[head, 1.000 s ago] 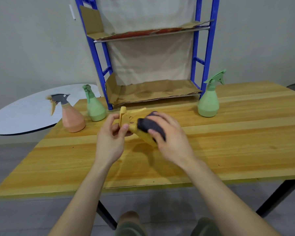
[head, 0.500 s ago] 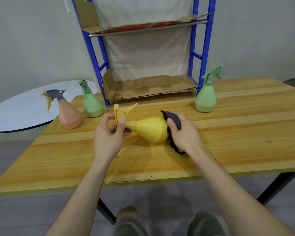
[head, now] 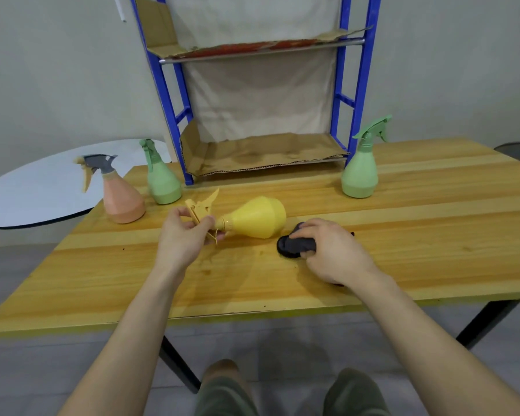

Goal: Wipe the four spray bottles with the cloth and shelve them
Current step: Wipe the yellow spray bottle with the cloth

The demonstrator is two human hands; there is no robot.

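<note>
Cloth [head: 294,246] has left the yellow bottle [head: 258,217] for the table [head: 433,235], gripped in my right hand [head: 333,253]; left hand [head: 180,238] grips the sprayer [head: 201,205]; nothing shelved.

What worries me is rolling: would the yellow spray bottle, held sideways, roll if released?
Probably: the yellow spray bottle is round and tapered. It seems light, since the left hand holds it by the trigger alone.

shelf [head: 267,154] rear of table [head: 433,235] | lying bottle [head: 258,217] ctr | cloth [head: 291,246] R of it
</note>
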